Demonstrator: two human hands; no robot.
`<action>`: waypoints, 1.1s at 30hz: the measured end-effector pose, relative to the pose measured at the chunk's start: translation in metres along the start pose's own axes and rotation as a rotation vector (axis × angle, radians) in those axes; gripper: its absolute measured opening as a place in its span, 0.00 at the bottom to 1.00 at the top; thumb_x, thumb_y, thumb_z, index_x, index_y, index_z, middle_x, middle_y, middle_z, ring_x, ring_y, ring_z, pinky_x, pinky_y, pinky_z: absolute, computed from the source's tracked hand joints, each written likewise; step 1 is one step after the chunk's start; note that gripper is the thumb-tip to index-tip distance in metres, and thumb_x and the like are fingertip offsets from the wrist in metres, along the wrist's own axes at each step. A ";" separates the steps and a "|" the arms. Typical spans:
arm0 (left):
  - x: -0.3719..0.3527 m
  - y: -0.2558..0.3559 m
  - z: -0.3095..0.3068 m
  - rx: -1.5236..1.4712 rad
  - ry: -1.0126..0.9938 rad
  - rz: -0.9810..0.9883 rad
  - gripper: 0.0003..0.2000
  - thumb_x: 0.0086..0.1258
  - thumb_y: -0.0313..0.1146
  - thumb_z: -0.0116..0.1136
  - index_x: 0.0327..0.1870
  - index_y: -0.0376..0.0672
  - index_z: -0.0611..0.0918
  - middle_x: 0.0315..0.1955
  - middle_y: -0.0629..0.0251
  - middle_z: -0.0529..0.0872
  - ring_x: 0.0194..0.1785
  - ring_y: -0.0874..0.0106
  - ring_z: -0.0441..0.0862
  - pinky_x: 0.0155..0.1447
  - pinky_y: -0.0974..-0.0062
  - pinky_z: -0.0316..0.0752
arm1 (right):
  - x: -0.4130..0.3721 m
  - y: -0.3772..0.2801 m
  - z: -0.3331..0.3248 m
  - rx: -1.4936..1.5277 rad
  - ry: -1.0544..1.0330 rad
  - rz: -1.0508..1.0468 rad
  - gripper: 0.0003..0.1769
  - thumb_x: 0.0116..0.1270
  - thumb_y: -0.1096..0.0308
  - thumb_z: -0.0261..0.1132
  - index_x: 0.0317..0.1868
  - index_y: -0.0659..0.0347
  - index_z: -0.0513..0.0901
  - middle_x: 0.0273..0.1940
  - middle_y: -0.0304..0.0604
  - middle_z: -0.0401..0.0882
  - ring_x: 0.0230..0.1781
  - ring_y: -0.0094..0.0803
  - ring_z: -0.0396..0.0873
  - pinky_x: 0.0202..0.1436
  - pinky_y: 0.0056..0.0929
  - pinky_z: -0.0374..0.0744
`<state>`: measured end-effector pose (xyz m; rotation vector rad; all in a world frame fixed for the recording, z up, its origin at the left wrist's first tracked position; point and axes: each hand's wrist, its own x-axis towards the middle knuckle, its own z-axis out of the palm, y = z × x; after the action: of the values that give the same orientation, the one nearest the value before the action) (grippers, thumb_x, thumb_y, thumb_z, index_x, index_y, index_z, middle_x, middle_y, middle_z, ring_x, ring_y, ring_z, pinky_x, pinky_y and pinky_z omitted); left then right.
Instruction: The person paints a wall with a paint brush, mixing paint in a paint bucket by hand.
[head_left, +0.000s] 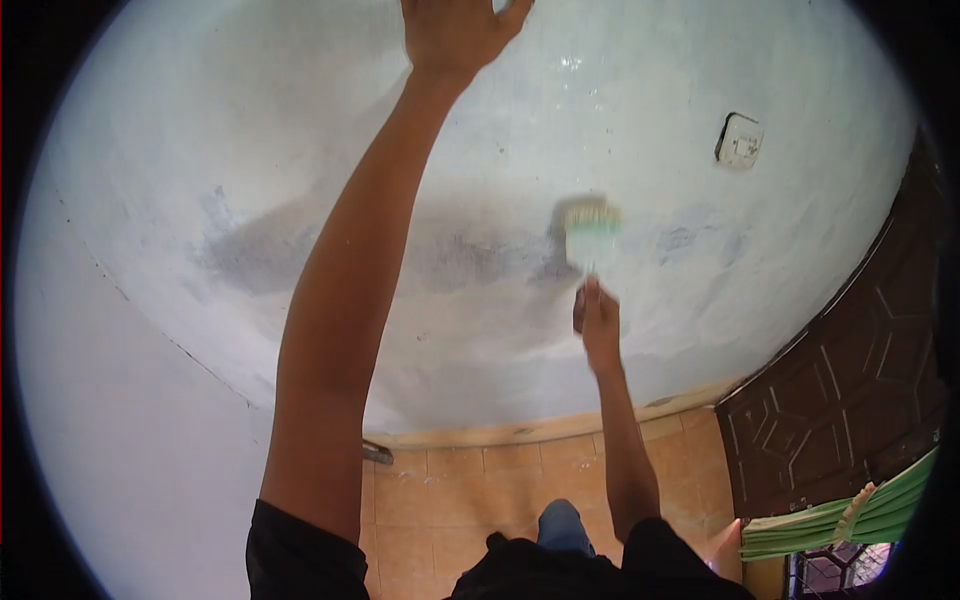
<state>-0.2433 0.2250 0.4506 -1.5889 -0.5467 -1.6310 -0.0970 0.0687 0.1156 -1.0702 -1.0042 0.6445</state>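
My right hand is closed round the handle of a wide paintbrush, whose bristles point up against the pale, patchy wall. The brush looks slightly blurred, with its shadow on the wall beside it. High at the top edge, my left hand rests on or close to the wall with the thumb spread; its other fingertips are cut off by the frame. Dark grey smudges run across the wall between my left forearm and the brush.
A white switch or socket plate is on the wall at upper right. A dark panelled door and a green curtain stand at the right. Below lie orange floor tiles, with a small dark object by the wall's foot.
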 end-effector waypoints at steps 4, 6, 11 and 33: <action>-0.001 0.000 0.000 0.000 0.029 0.011 0.24 0.67 0.44 0.62 0.62 0.44 0.75 0.66 0.51 0.69 0.73 0.52 0.62 0.76 0.44 0.51 | 0.037 -0.034 0.023 0.045 -0.084 0.065 0.26 0.79 0.43 0.49 0.26 0.50 0.65 0.18 0.25 0.59 0.16 0.13 0.53 0.18 0.17 0.53; -0.002 0.000 0.002 0.003 0.045 0.016 0.24 0.67 0.43 0.62 0.62 0.44 0.76 0.66 0.51 0.69 0.72 0.51 0.62 0.76 0.44 0.52 | 0.023 0.003 0.027 0.072 -0.075 0.053 0.26 0.79 0.43 0.50 0.26 0.50 0.67 0.18 0.25 0.59 0.15 0.13 0.54 0.18 0.17 0.54; -0.003 0.000 0.005 -0.003 0.051 0.016 0.24 0.68 0.44 0.62 0.62 0.44 0.75 0.66 0.51 0.69 0.73 0.51 0.61 0.76 0.44 0.51 | -0.049 0.084 0.008 -0.009 -0.081 0.349 0.26 0.77 0.42 0.51 0.27 0.51 0.69 0.16 0.26 0.58 0.13 0.14 0.53 0.15 0.19 0.52; -0.004 -0.002 0.009 0.027 0.166 0.091 0.18 0.66 0.37 0.65 0.55 0.44 0.79 0.61 0.54 0.76 0.67 0.54 0.70 0.71 0.55 0.63 | 0.040 -0.066 -0.012 0.047 -0.247 0.021 0.24 0.80 0.45 0.49 0.29 0.53 0.68 0.18 0.25 0.59 0.15 0.12 0.54 0.17 0.16 0.54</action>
<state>-0.2400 0.2342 0.4479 -1.4222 -0.4020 -1.6618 -0.0713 0.0731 0.1890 -0.9769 -1.1854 0.8284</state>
